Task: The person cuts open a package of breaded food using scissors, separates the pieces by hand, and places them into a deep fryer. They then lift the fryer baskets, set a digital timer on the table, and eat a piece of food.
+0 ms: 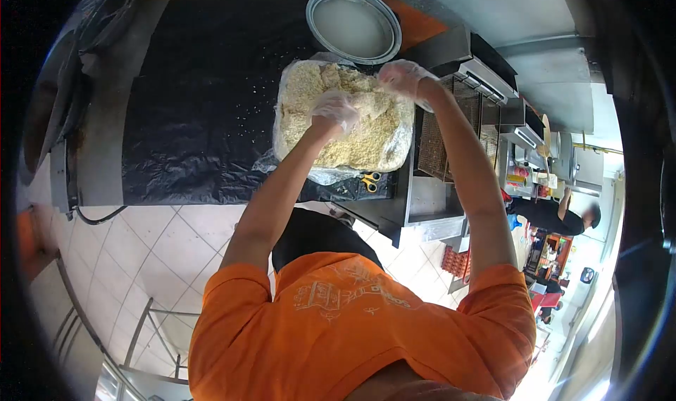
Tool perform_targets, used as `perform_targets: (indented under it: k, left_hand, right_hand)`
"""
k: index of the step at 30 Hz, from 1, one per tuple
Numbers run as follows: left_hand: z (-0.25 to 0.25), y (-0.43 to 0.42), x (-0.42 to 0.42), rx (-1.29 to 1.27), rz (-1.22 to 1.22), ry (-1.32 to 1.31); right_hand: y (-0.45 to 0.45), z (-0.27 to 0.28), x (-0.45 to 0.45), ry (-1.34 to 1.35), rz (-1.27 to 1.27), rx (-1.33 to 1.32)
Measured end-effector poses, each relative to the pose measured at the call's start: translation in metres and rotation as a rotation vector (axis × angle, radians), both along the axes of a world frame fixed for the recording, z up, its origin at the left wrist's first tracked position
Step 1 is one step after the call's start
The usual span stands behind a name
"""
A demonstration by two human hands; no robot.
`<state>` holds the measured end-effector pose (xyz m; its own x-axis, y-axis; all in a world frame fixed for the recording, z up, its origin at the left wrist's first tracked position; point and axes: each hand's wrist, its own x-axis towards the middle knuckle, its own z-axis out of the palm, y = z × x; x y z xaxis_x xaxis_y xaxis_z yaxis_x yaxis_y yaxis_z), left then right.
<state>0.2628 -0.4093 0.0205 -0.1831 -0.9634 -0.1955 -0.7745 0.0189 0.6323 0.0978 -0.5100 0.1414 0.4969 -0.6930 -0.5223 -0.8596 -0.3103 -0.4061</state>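
A large square tray lined with clear plastic (399, 147) holds a thick bed of pale yellow crumb coating (352, 137). My left hand (336, 111), in a clear plastic glove, rests on the crumbs near the tray's middle; its fingers are turned away and partly buried. Over the tray's upper right corner is my right hand (404, 79), also gloved, with its fingers curled in. Whatever it may hold is hidden. Just behind the tray stands a round metal bowl (352, 25) of cloudy whitish liquid. Yellow-handled scissors (370, 182) lie at the tray's front edge.
Black plastic sheeting (197, 98) covers the table, with crumbs scattered left of the tray. To the right are wire fryer baskets (436, 144) and metal fryer units (486, 73). A person in dark clothes (549, 216) stands farther right. Below is a tiled floor (165, 249).
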Motion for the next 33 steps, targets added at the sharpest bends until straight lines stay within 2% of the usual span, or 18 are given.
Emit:
perform_targets:
  k: [2,3,4,6,8,10,13,15,17,19,20,21,23,25,27,30,32,33]
  left_hand:
    - [0.005,0.000,0.003,0.028,-0.120,-0.077]
    - [0.000,-0.002,0.001,0.076,-0.006,0.040]
    - [-0.002,-0.004,-0.001,0.122,0.107,0.159]
    - [0.009,-0.007,0.007,0.170,0.049,0.171]
    - [0.001,-0.009,0.011,0.224,-0.012,0.180]
    - [-0.018,-0.011,0.012,-0.153,-0.264,0.021]
    - [-0.025,-0.003,0.015,-0.164,-0.059,0.336]
    - [0.001,-0.008,0.021,-0.066,-0.176,0.185]
    - [-0.003,-0.016,0.023,0.029,-0.278,0.033]
    - [-0.039,-0.022,0.024,-0.341,-0.445,0.036]
    - [-0.033,-0.020,0.025,-0.339,-0.435,0.034]
    - [-0.019,-0.016,0.023,-0.213,-0.319,0.025]
    - [0.012,-0.007,0.028,-0.091,-0.207,0.017]
    - [0.043,0.002,0.035,-0.075,-0.245,0.023]
    - [0.020,-0.004,0.029,-0.140,-0.271,0.064]
    - [0.027,0.004,0.028,-0.186,-0.271,0.121]
    - [0.039,0.008,0.031,-0.172,-0.253,0.142]
    - [0.041,0.007,0.032,-0.309,-0.295,0.086]
  right_hand:
    - [-0.009,0.008,0.001,0.389,0.228,-0.186]
    - [-0.008,0.000,0.011,0.757,0.638,-0.210]
    - [0.000,-0.012,0.001,0.760,0.637,-0.212]
    - [0.019,-0.050,-0.029,0.349,0.517,-0.502]
    - [0.020,-0.041,-0.007,0.444,0.609,-0.335]
    - [0.025,-0.037,0.002,0.545,0.572,-0.279]
    - [0.029,-0.032,0.010,0.540,0.567,-0.305]
    - [0.028,-0.034,0.008,0.579,0.583,-0.285]
    - [0.006,-0.070,-0.006,0.634,0.650,-0.287]
    - [-0.031,-0.130,-0.035,0.730,0.809,-0.322]
    - [-0.040,-0.147,-0.042,0.824,0.958,-0.348]
    - [-0.035,-0.140,-0.037,0.821,0.964,-0.349]
    - [-0.013,-0.104,-0.024,0.349,0.366,0.016]
    - [0.007,-0.067,-0.006,0.410,0.406,-0.037]
    - [0.017,-0.051,-0.001,0.469,0.453,-0.084]
    - [0.028,-0.019,0.003,0.263,0.330,-0.164]
    - [0.038,0.035,0.020,0.419,0.480,-0.135]
    - [0.035,0.035,0.009,0.295,0.327,-0.140]
